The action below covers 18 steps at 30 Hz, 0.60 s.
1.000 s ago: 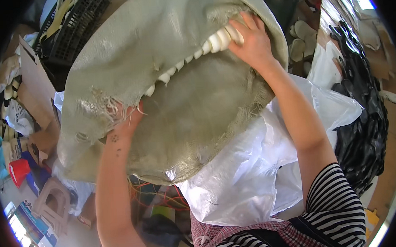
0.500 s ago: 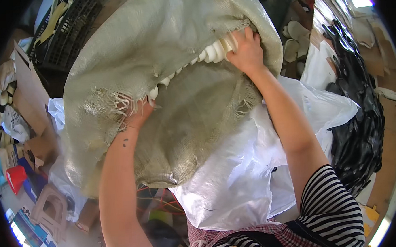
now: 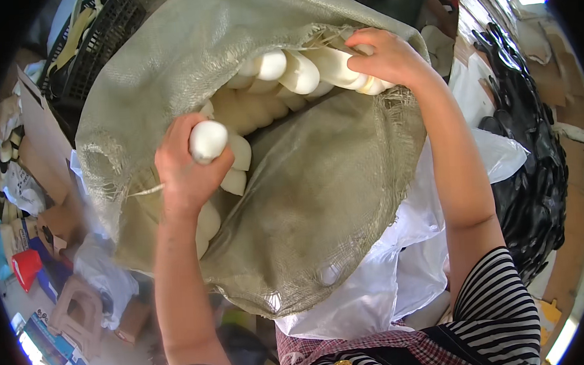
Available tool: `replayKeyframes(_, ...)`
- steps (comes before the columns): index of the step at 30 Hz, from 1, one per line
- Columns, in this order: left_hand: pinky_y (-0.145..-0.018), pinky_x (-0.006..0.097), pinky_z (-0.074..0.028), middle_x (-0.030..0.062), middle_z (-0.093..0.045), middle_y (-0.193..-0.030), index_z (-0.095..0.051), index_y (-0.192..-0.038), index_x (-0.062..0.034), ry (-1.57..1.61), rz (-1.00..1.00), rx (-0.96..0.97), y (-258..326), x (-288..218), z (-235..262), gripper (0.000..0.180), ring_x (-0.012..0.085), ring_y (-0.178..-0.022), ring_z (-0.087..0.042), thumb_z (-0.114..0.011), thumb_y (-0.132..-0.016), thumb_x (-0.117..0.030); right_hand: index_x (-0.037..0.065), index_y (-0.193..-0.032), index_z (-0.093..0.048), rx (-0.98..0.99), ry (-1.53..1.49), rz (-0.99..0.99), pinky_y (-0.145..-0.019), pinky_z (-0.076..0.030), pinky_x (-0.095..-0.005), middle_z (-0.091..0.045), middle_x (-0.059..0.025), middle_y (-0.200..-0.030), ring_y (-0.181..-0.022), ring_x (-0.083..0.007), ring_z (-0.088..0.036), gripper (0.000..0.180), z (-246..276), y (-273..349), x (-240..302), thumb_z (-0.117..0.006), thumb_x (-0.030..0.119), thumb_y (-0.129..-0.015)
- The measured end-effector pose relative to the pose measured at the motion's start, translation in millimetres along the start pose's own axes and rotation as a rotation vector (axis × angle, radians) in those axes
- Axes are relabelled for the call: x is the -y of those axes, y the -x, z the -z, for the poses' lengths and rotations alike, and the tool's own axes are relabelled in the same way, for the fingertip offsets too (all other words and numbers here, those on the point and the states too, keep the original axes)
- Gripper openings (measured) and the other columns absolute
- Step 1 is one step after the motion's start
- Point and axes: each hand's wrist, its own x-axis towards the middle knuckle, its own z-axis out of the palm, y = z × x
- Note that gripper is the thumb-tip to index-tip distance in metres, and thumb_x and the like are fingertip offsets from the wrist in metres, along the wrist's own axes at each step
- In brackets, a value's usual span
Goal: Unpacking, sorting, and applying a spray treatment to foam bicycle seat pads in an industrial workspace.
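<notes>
A large grey-green woven sack [image 3: 332, 193] with frayed edges gapes in front of me. Inside its mouth lie several cream-white pieces that look like shoe soles [image 3: 299, 73], packed in a curved row. My left hand [image 3: 184, 165] is closed around a white sole [image 3: 208, 139] whose rounded end sticks up out of the fist, at the left of the opening. At the far right of the mouth, my right hand [image 3: 388, 57] curls its fingers over cream soles by the sack's rim. Its fingertips are partly hidden among them.
White plastic sheeting [image 3: 358, 304] lies under the sack, close to my body. To the right rises a long heap of black soles [image 3: 530, 190]. A dark plastic crate [image 3: 97, 47] stands at the back left. Cardboard [image 3: 42, 143] and a red object [image 3: 27, 268] are farther left.
The sack mouth has opened wider, showing more soles. My left hand has come out of the frayed edge with a white sole in it. My right hand has shifted slightly right.
</notes>
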Motion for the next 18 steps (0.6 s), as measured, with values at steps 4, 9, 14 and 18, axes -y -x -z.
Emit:
replayKeyframes(4, -0.07, 0.035, -0.049, 0.0112, -0.059, -0.088, -0.056, -0.096, -0.0058, 0.009, -0.074, -0.122, 33.6, 1.8, 13.3, 0.038, 0.0283, -0.077, -0.059, -0.068, -0.06, -0.003, 0.009, -0.13, -0.047, -0.182, 0.201, 0.109, -0.097, -0.041, -0.0363, -0.043, -0.017, -0.135, -0.117, -0.0321, -0.049, 0.075, -6.1, 26.2, -8.4, -0.067, 0.041, -0.065)
replayKeyframes(9, -0.073, 0.037, -0.05, 0.0134, -0.059, -0.097, -0.054, -0.107, -0.0038, 0.009, -0.149, -0.153, 51.1, 5.2, 3.3, 0.048, 0.0297, -0.083, -0.059, -0.071, -0.062, -0.006, 0.01, -0.135, -0.041, -0.015, 0.119, -0.1, -0.1, -0.038, -0.0365, -0.04, -0.0196, -0.137, -0.121, -0.0343, -0.046, 0.081, -25.3, 70.5, -24.5, -0.071, 0.034, -0.064)
replayKeyframes(14, -0.077, 0.037, -0.05, 0.0139, -0.063, -0.096, -0.06, -0.105, -0.0011, -0.072, -0.183, -0.203, 55.6, 19.0, 4.5, 0.042, 0.0284, -0.084, -0.061, -0.071, -0.066, -0.011, 0.01, -0.127, -0.051, -0.094, -0.117, -0.081, -0.096, -0.041, -0.0353, -0.052, -0.0165, -0.126, -0.115, -0.0304, -0.05, 0.068, 13.6, 104.6, -18.2, -0.066, 0.024, -0.062)
replayKeyframes(18, -0.081, 0.034, -0.048, 0.01, -0.062, -0.098, -0.06, -0.106, -0.002, -0.075, -0.157, -0.302, 50.3, 36.3, 27.5, 0.034, 0.0212, -0.086, -0.059, -0.068, -0.074, -0.005, 0.007, -0.119, -0.057, -0.067, -0.263, -0.033, -0.09, -0.045, -0.0311, -0.056, -0.0149, -0.12, -0.108, -0.0241, -0.055, 0.059, 79.7, 162.4, -9.6, -0.065, 0.015, -0.06)
